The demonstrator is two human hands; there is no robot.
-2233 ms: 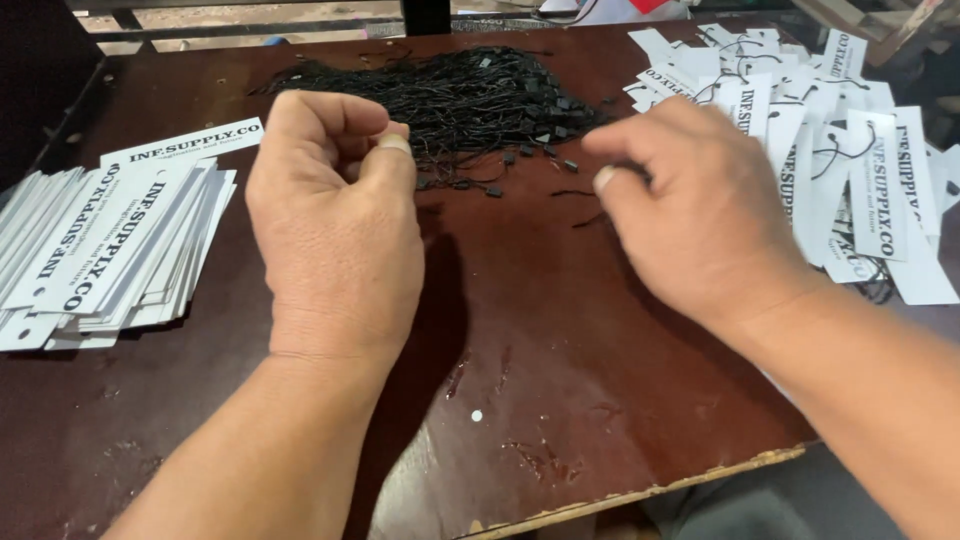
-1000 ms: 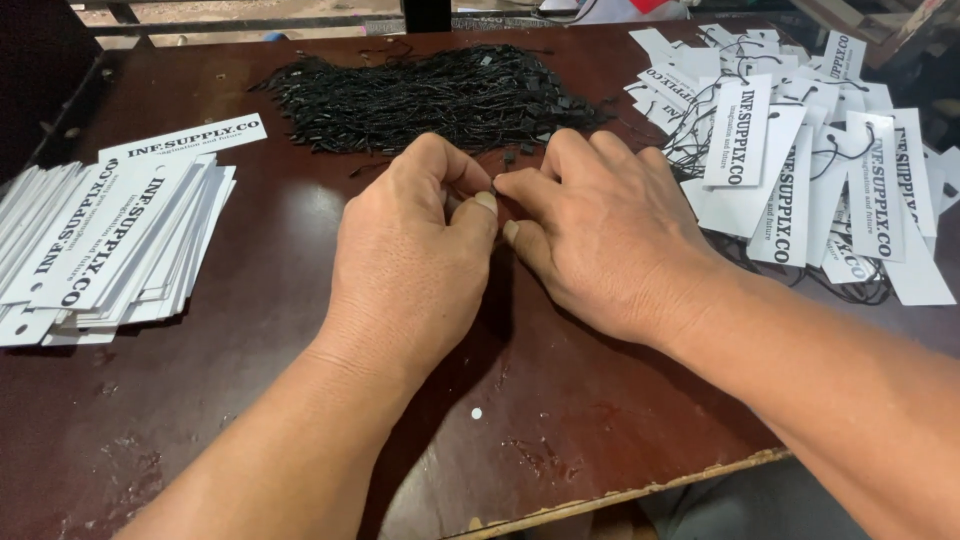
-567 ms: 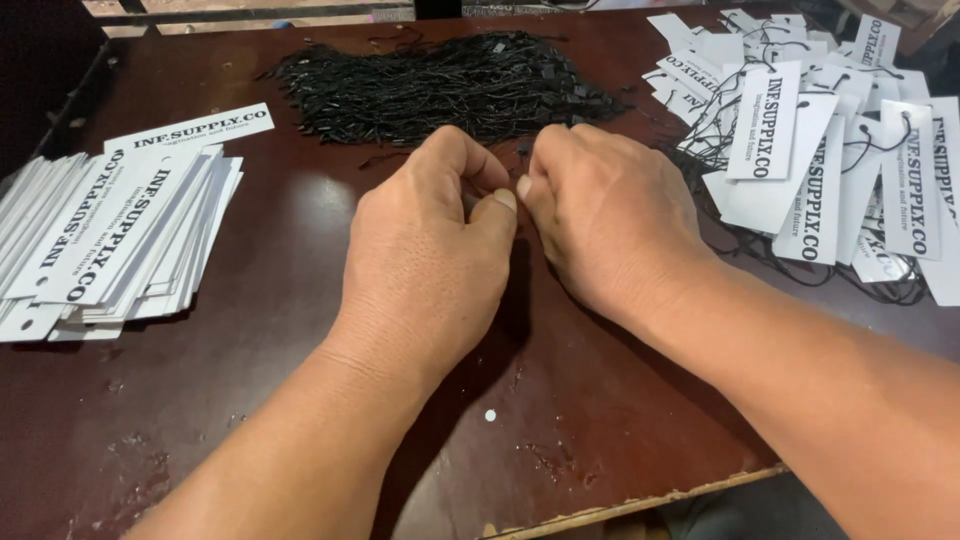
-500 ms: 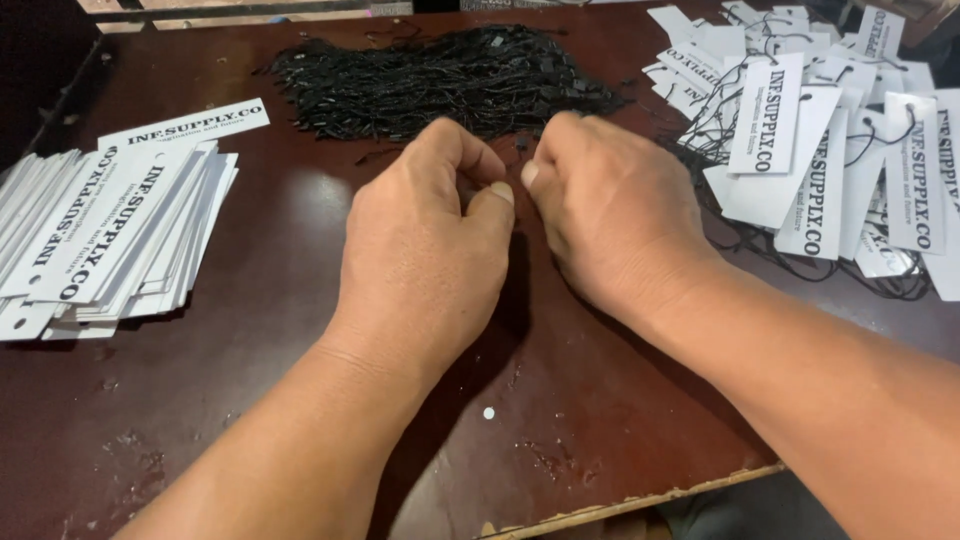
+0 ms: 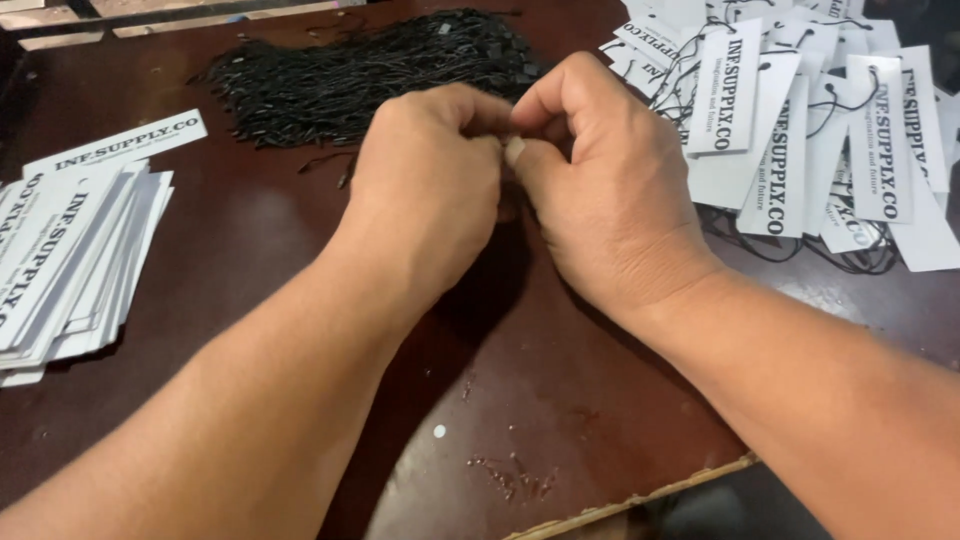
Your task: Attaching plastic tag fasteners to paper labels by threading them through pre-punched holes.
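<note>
**Two hands pinched together over a dark tabletop, tag-stringing stock on either side**

Item 1. Left hand (image 5: 432, 190): fingers curled in, tips pressed against those of the other hand at the middle of the view. Whatever sits in the pinch is hidden by the knuckles; cannot tell what it has hold of.

Item 2. Right hand (image 5: 610, 190): curled likewise, thumb tip touching the left hand's fingertips. Contents of this pinch also hidden.

Item 3. Pile of black strings (image 5: 370, 75): loose heap of short cords, just beyond the joined fingertips, nearer the left hand's knuckles. A few stray cords lie between heap and hands.

Item 4. Stack of white tags (image 5: 70, 260): unstrung paper tags with black print, fanned, well to the left of the left hand.

Item 5. Strung tags (image 5: 800, 140): white tags with black loops attached, scattered in a heap just right of the right hand and beyond it.

Item 6. Table (image 5: 560, 400): dark reddish-brown surface, scuffed, with small crumbs on it near the front edge below the wrists.
</note>
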